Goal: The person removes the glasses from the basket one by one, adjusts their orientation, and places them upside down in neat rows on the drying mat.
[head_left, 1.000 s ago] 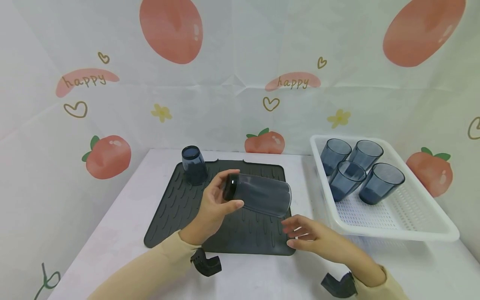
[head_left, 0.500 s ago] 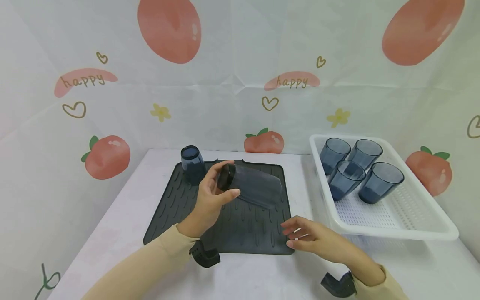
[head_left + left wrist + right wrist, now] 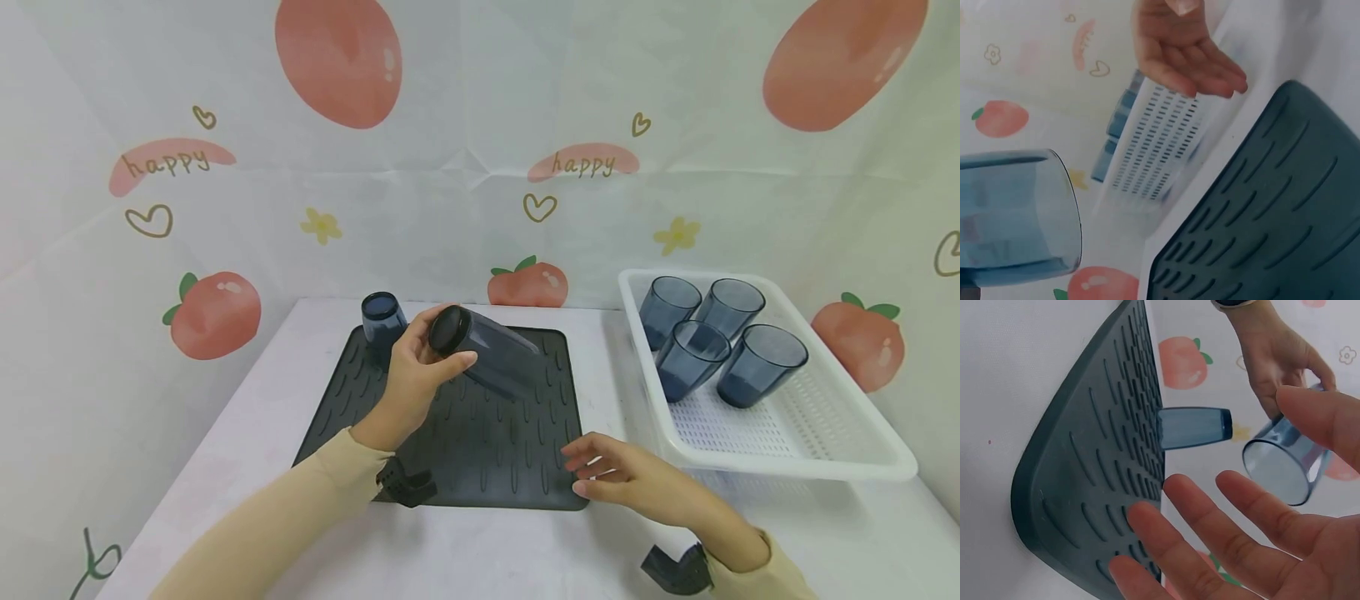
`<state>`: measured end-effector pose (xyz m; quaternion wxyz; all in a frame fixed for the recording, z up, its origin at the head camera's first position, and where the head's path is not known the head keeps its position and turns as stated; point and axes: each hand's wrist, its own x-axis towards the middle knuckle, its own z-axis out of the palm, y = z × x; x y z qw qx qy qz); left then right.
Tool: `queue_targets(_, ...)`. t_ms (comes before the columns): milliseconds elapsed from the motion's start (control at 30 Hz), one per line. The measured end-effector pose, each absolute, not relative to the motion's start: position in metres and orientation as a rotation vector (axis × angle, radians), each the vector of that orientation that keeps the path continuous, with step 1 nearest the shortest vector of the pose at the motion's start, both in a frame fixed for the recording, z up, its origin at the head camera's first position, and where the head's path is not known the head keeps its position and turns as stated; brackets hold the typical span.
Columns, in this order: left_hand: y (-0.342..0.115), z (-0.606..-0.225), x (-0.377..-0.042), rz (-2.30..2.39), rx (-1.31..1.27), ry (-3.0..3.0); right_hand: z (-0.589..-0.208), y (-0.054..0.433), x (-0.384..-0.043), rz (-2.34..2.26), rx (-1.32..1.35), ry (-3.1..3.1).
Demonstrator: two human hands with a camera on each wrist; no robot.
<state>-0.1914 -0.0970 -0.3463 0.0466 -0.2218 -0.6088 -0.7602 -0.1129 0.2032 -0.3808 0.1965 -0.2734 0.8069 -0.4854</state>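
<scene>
My left hand point(image 3: 411, 371) grips a blue-grey drinking glass point(image 3: 495, 354) near its thick base, above the dark mat. The glass is tilted, its base up to the left and its mouth down to the right; in the right wrist view the mouth of this glass point(image 3: 1279, 472) faces the camera. A second glass point(image 3: 381, 317) stands upside down on the mat at the back left, partly behind my left hand. My right hand point(image 3: 630, 477) holds nothing; its fingers are relaxed, near the mat's front right corner.
The dark ridged drying mat point(image 3: 480, 467) lies on a white table point(image 3: 480, 550). On the right stands a white perforated basket point(image 3: 840, 454) with several upright, leaning glasses point(image 3: 761, 367). A patterned cloth point(image 3: 450, 208) hangs behind the table.
My left hand has moved left and slightly away from me with the glass, whose mouth has swung downward. The right hand stays where it was.
</scene>
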Motion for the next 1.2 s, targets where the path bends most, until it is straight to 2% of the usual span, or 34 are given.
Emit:
queue_targets(233, -0.099, -0.342, -0.207, -2.259, -0.568, -1.9, -0.381, 0.203, -0.113, -1.366, -0.746, 2.247)
queue_targets(533, -0.1, -0.336, -0.224, -2.072, -0.572, -1.946, -0.381, 0.203, -0.113, -1.371, -0.735, 2.234)
queue_targets(1200, -0.104, -0.346, -0.252, -1.854, -0.431, -2.083, -0.382, 0.202, -0.112, -1.378, -0.729, 2.226)
